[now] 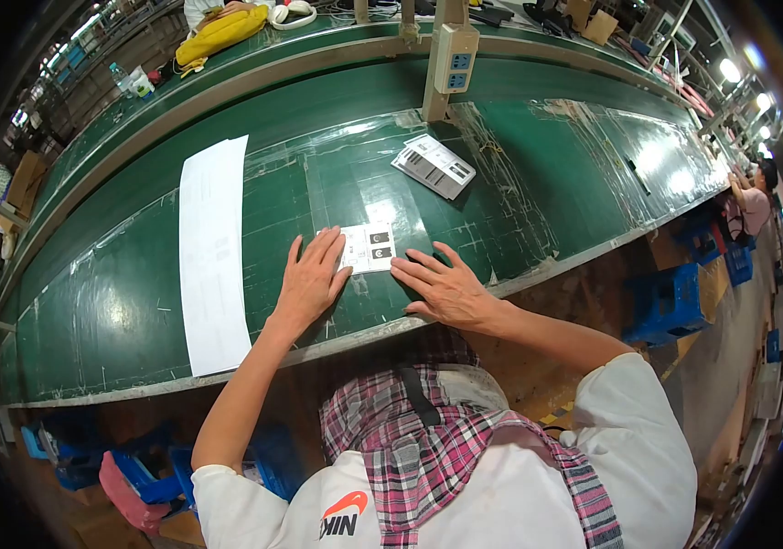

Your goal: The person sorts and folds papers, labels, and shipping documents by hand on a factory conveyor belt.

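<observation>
A small white printed sheet (pixel 370 248) with black blocks on its right side lies flat on the green work surface (pixel 318 183). My left hand (pixel 314 274) rests at its left edge, fingers spread and partly over it. On the opposite side my right hand (pixel 446 288) lies palm down, fingers apart, with a fingertip at the sheet's right edge. Farther back, a small fanned stack of similar printed papers (pixel 434 166) sits to the right. Left of my left hand lies a long white paper sheet (pixel 213 256), reaching to the front edge.
A post with a socket box (pixel 456 59) rises behind the papers. A yellow bundle (pixel 219 35) and white headphones (pixel 294 13) lie on the far ledge. Blue stools (pixel 670 305) stand below the front edge; another person (pixel 750 197) is at the far right.
</observation>
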Tool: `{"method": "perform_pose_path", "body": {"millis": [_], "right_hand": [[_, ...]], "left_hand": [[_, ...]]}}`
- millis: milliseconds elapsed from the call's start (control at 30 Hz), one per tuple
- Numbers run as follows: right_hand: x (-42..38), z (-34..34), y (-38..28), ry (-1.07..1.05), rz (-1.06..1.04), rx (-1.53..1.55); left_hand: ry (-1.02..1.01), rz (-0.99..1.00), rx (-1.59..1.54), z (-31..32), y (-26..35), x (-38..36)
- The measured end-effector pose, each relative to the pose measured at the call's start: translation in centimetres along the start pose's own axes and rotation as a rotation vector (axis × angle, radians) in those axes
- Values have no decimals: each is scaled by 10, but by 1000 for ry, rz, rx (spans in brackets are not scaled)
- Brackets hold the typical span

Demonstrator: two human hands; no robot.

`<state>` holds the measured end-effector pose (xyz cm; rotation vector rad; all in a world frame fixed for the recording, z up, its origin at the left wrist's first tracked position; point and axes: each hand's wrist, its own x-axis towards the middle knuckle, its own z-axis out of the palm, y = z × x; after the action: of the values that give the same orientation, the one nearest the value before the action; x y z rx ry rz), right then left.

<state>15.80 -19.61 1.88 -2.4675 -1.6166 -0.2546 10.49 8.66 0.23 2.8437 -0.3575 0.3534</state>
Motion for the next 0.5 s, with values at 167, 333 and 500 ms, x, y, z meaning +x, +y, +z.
{"method": "perform_pose_path", "body": {"millis": [167, 333, 500], "right_hand": [[9, -16, 12, 85, 42, 84], [54, -1, 3, 235, -23, 279], [101, 25, 17, 215, 74, 213]], "left_hand": [[-13, -10, -66, -10, 0, 5], [-12, -40, -188, -14, -4, 11], [51, -132, -338, -6, -18, 27]]}}
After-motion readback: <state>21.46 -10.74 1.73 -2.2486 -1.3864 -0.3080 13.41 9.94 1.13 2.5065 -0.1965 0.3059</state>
